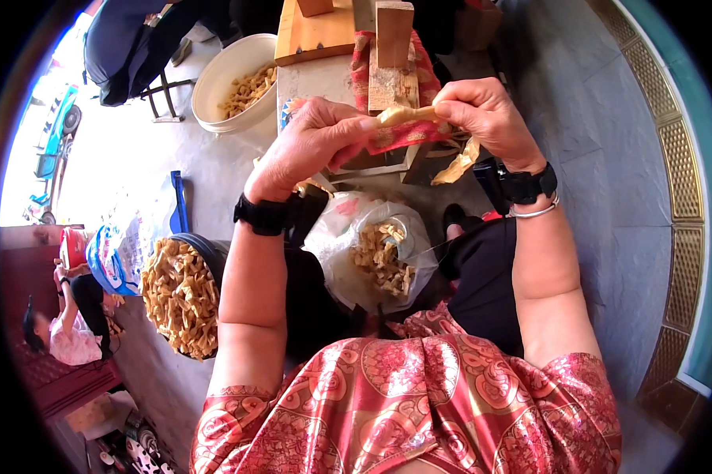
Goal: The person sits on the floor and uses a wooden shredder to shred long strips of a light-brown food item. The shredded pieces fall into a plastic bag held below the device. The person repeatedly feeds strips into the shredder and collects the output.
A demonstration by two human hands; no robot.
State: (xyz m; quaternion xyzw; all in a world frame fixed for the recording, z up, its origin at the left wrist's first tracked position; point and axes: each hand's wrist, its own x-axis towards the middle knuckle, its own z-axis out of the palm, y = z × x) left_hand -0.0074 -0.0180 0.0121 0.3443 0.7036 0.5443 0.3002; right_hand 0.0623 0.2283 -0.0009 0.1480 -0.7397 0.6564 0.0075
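Observation:
A pale yellow, thin, pliable strip (pixel 404 115) is stretched between my two hands. My left hand (pixel 326 133) pinches one end between thumb and fingers. My right hand (pixel 486 115) pinches the other side, and a crinkled flap of similar material (pixel 459 161) hangs beneath it. Just beyond the strip, a wooden block (pixel 394 35) stands upright on a wooden base (pixel 392 83), over a red patterned cloth (pixel 385 141). Below my hands, between my legs, a clear plastic bag (pixel 338 228) holds many small twisted or knotted yellowish pieces (pixel 385 260).
At my left is a dark bucket (pixel 199 246) heaped with similar pieces (pixel 178 296). A white tub (pixel 213 89) with more stands beyond it. A wooden board (pixel 314 32) lies on the low table (pixel 314 83). One person (pixel 74 332) sits far left; another's dark-clothed legs (pixel 136 47) are at upper left.

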